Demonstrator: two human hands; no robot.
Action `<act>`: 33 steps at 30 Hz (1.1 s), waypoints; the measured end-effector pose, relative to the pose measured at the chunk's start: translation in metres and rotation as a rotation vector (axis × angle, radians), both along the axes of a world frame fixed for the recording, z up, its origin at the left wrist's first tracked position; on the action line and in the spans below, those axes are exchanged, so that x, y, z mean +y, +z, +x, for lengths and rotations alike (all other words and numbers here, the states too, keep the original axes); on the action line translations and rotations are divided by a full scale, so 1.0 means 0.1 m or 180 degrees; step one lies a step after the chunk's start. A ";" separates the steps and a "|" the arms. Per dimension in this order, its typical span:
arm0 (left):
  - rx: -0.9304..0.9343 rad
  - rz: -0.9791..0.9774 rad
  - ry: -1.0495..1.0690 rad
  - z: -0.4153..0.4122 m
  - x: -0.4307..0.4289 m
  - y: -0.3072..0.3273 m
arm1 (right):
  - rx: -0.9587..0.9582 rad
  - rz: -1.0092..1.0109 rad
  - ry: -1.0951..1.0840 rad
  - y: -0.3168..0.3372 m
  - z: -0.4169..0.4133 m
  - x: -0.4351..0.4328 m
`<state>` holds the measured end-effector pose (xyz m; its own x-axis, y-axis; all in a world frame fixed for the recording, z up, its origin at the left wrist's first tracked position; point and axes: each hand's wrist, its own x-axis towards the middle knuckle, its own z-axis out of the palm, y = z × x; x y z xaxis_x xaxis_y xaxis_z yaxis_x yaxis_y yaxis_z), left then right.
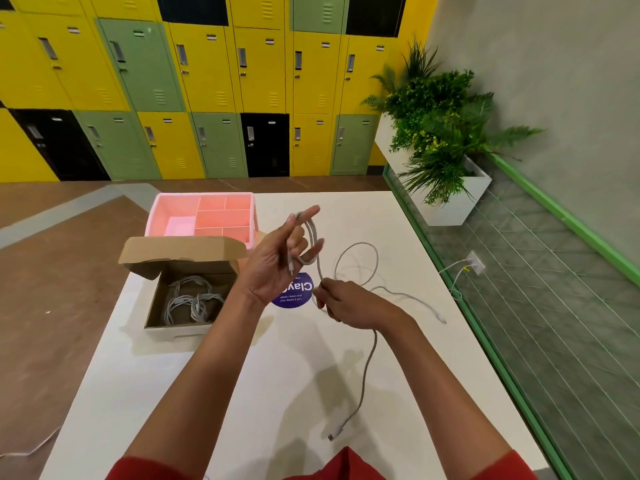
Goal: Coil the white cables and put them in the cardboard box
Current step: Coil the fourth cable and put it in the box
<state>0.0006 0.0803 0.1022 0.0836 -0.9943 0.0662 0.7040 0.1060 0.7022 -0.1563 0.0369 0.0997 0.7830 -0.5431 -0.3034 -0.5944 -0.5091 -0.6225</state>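
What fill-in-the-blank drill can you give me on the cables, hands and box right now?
1. The white cable is looped over fingers of the left hand, and the right hand pinches it ____ that loop.
2. The cardboard box stands with its lid ____.
3. Coiled cables lie inside it, and the tray behind it is coloured ____.
4. A second, loose cable lies on the ____.

Missing words: below, open, pink, table.

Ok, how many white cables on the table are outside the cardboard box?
2. The held cable loops round the left hand and is pinched by the right hand, its tail hanging down; the loose cable lies on the table past the right hand. Arms may hide more.
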 end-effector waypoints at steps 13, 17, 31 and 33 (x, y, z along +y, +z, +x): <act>-0.1658 0.0416 0.0393 -0.04 0.00 -0.03 | -0.0032 -0.0527 0.0142 0.16 -0.01 -0.01; -0.1789 0.0471 0.0173 -0.06 0.03 -0.06 | -0.0053 -0.0965 -0.0046 0.29 -0.06 -0.07; -0.2524 0.0824 -0.0605 -0.25 0.01 -0.18 | -0.1074 -0.0928 -0.0704 0.39 -0.18 -0.34; -0.2617 0.0829 -0.0835 -0.32 0.02 -0.15 | -0.1275 -0.0856 -0.0723 0.37 -0.19 -0.37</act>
<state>-0.0311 0.0820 0.0872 -0.1223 -0.9666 -0.2250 -0.0519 -0.2202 0.9741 -0.1754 -0.0006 0.1370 0.6625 -0.7299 0.1685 -0.4508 -0.5681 -0.6885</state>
